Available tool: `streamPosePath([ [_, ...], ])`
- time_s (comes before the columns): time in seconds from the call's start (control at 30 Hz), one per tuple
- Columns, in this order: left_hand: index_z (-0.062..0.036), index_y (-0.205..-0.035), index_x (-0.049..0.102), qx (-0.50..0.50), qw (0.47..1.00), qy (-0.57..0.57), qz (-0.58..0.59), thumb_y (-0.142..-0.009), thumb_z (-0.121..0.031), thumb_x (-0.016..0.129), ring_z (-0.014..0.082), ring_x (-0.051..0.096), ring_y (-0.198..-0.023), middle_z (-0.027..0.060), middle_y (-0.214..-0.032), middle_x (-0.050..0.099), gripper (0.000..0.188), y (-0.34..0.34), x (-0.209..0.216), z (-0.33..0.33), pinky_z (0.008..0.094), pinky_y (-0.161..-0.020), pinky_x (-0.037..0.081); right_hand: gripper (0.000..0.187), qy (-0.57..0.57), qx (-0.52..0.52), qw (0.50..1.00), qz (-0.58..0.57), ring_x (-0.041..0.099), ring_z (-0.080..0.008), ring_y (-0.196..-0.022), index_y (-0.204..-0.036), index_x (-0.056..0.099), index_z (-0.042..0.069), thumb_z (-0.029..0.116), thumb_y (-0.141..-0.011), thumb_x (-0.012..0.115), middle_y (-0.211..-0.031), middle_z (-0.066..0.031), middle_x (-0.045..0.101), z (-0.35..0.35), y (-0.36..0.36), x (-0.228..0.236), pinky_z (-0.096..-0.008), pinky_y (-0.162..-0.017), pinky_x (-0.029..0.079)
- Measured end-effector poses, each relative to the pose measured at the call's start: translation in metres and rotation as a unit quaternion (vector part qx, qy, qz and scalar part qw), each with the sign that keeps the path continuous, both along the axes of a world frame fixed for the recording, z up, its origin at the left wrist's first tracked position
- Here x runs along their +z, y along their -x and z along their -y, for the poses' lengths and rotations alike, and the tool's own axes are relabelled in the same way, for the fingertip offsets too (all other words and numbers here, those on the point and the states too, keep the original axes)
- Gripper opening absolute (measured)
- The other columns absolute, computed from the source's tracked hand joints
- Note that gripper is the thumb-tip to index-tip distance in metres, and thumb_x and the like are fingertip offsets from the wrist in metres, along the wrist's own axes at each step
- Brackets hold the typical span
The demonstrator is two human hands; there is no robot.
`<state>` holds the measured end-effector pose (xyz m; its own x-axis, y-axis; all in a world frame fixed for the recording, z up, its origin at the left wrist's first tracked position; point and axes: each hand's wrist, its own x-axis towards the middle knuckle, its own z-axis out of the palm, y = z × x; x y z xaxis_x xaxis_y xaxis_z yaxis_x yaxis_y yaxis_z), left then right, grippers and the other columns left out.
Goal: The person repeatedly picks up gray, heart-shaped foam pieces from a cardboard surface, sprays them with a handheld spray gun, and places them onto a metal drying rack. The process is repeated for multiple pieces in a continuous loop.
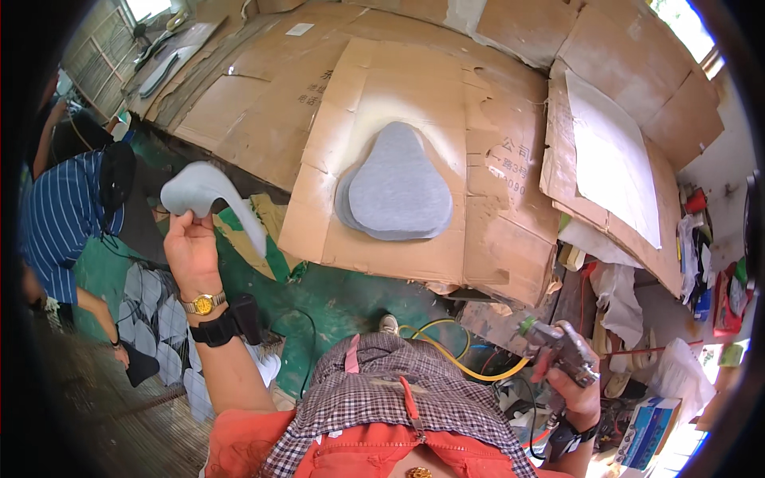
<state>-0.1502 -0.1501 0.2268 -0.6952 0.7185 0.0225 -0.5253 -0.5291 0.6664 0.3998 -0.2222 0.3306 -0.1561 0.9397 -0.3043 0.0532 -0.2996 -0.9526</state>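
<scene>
My left hand (194,253) is raised at the left, thumb and fingers closed on the edge of a thin, curved grey fabric piece (196,186). Low on the right, my right hand (575,392) grips a metal spray gun (564,350); a yellow hose (470,370) runs toward it. Between the hands and farther away, a stack of grey pear-shaped pieces (401,190) lies on a cardboard sheet (331,191), narrow end pointing away. Its lower layers stick out at the left. Pale overspray (358,119) marks the cardboard around the stack.
Cardboard (263,111) covers the large table. At its right lies a white sheet (610,151) on more cardboard. A person in a striped shirt (68,223) bends at the left beside grey pieces on a mesh rack (155,319). Bags and a blue box (647,434) crowd the right side.
</scene>
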Motion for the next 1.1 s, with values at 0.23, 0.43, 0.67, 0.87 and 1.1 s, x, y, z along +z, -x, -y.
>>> streamPosePath([
  [0.23,0.0014,-0.120,0.052,-0.006,0.999,-0.007,0.035,-0.085,0.008,0.044,0.0257,0.059,-0.106,0.0129,-0.117,0.059,0.037,0.003,-0.018,0.020,0.0385,-0.096,0.048,0.061,-0.085,-0.003,0.996,0.014,0.061,-0.0161,-0.076,-0.135,0.041,-0.004,0.009,-0.081,0.066,-0.087,-0.0092,0.062,-0.030,0.048,-0.010,-0.0285,-0.071,0.049],
  [0.43,0.0007,-0.122,0.051,-0.014,0.999,-0.016,0.046,-0.086,0.008,0.042,0.0243,0.058,-0.108,0.0129,-0.120,0.058,0.038,-0.010,-0.013,0.018,0.0388,-0.098,0.047,0.043,-0.131,-0.057,0.987,0.075,0.059,-0.0145,-0.074,-0.120,0.049,-0.001,0.017,-0.084,0.066,-0.083,-0.0065,0.062,-0.045,0.057,-0.006,-0.0275,-0.069,0.047],
  [0.67,0.0009,-0.123,0.049,-0.009,0.999,-0.003,0.046,-0.086,0.007,0.041,0.0243,0.058,-0.108,0.0129,-0.121,0.058,0.039,-0.014,-0.018,0.015,0.0391,-0.098,0.046,0.050,-0.096,-0.060,0.988,0.103,0.059,-0.0136,-0.074,-0.127,0.048,-0.004,0.013,-0.084,0.066,-0.084,-0.0065,0.062,-0.014,0.029,-0.008,-0.0258,-0.069,0.047],
  [0.87,0.0017,-0.127,0.047,-0.013,0.999,0.000,0.043,-0.086,0.007,0.040,0.0244,0.057,-0.109,0.0136,-0.123,0.056,0.042,-0.024,-0.012,0.009,0.0389,-0.099,0.046,0.058,-0.060,-0.059,0.994,0.075,0.060,-0.0144,-0.074,-0.130,0.045,-0.004,0.015,-0.081,0.070,-0.084,-0.0078,0.062,0.014,0.017,-0.009,-0.0264,-0.069,0.048],
  [1.1,0.0012,-0.129,0.046,-0.013,0.999,0.000,0.049,-0.085,0.008,0.041,0.0239,0.056,-0.110,0.0123,-0.123,0.056,0.045,-0.030,-0.012,0.006,0.0387,-0.099,0.046,0.058,-0.041,0.018,0.999,0.020,0.061,-0.0153,-0.074,-0.131,0.044,-0.003,0.013,-0.081,0.068,-0.084,-0.0086,0.063,-0.005,0.039,-0.012,-0.0277,-0.070,0.048],
])
